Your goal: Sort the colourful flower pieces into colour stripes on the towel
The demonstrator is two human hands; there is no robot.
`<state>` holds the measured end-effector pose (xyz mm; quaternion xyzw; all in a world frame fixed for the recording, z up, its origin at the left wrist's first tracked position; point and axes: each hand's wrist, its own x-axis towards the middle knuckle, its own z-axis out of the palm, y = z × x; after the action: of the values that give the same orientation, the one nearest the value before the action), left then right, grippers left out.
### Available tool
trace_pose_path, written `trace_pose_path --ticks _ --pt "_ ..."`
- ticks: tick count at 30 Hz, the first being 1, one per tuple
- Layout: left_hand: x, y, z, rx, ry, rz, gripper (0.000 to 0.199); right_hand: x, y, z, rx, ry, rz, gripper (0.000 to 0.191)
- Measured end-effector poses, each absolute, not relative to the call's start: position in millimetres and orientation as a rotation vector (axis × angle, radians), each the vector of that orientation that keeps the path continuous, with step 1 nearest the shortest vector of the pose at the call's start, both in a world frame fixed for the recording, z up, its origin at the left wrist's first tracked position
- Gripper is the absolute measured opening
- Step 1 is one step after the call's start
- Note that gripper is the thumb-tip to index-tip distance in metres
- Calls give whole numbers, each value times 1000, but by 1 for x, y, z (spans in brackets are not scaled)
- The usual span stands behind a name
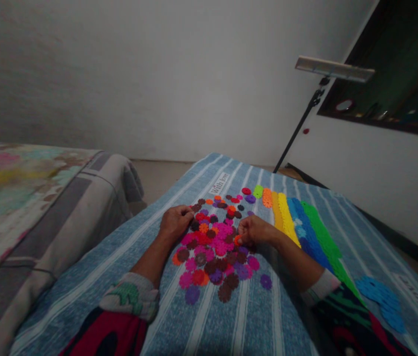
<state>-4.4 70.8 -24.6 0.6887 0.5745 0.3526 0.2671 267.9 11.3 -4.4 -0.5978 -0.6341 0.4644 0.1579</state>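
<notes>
Both hands (pixel 175 222) (pixel 256 230), discs (pixel 220 242) within cloth (pixel 209 321) edges

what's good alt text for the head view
A person's left hand and right hand reach into a loose pile of mixed-colour discs on a striped blue cloth. To the right lie rows of yellow, blue and green discs.

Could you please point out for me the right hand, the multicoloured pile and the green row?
Right hand (pixel 256 230): head view, middle of the hand.
Multicoloured pile (pixel 220 242): head view, pink pieces near its middle.
Green row (pixel 326 241): head view, about halfway along it.
</notes>
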Motion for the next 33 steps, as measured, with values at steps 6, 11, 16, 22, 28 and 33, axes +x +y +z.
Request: trace_pose_path --ticks 6,11,16,22,28,33 --pt "-4 70 -24 1844 1554 960 25 283 10 0 -1714 -1821 1167 28" --pt "-4 71 -22 1843 1576 957 26 284 6 0 -1767 -1910 914 24" --pt "-5 72 -21 1860 1579 938 26 268 -4 3 -1836 -2016 614 16" --pt "-8 74 -25 1874 1563 957 29 256 -7 1 -1874 -2035 451 12" --pt "-9 74 -21 1869 1576 937 30 312 27 9 -2048 -1823 272 3" --pt "-9 74 -21 1876 1588 935 30 371 58 10 -2282 -1651 103 24"
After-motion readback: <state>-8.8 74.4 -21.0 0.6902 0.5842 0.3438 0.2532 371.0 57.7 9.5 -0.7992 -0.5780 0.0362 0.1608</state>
